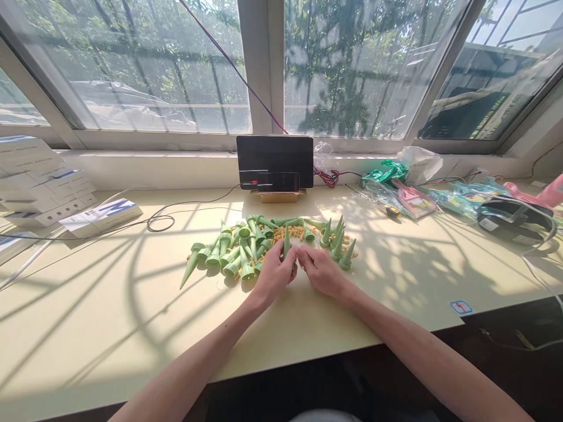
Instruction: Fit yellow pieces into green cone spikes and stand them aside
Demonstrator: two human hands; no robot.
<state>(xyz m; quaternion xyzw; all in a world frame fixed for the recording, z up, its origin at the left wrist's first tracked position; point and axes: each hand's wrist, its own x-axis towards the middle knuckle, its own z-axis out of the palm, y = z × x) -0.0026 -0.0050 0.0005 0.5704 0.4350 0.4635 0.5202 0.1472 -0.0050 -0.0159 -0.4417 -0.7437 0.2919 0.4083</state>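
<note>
The left hand (276,271), at the centre of the frame, has its fingers curled and pinches a green cone (287,237) between thumb and forefinger. The cone stands nearly upright, its long axis close to vertical and its tip pointing toward the top of the frame; its lower part is hidden by the fingers. The right hand (323,271) lies just beside it, toward the right of the frame, thumb and fingertips pressed together at the level of the cone's lower part; whether anything is pinched there cannot be told. The left hand is thus the nearer to the cone, which lies to the upper left of the right hand's fingertips.

Around the hands, on the counter (264,357): a heap of green cones (245,266) at left centre, lying and standing at mixed angles; short tan sticks (281,233) behind the hands; and a row of upright cones (347,258) beside the right hand.

Writing: a white box (101,217) at the left bears a large blue "M"; print on the stacked boxes (35,176) behind it is too small to read. A blue-bordered tag (461,307), lower right, carries a red mark, not legible.
</note>
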